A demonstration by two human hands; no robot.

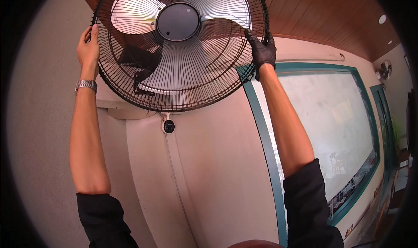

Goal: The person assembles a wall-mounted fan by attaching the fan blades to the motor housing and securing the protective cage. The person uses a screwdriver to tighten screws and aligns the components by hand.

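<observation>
Overhead is a large wall fan (152, 91) with a round black wire grille, a dark grey hub disc (178, 22) at its centre and shiny metallic blades behind the wires. My bare left hand (89, 47), with a metal watch on its wrist, grips the grille's left rim, fingers curled behind it. On the opposite rim, my right hand (263, 52) in a black glove clasps the grille, its thumb on the front wires. Both arms are raised. Behind the grille the fan's dark motor and bracket show only in part.
Below the fan, a round black-and-white dial (168, 126) sits on the wall with a cable running down. To the right is a large teal-framed window (322, 117). Wooden ceiling panels (318, 12) lie above. A smaller fan (385, 69) hangs on the far right wall.
</observation>
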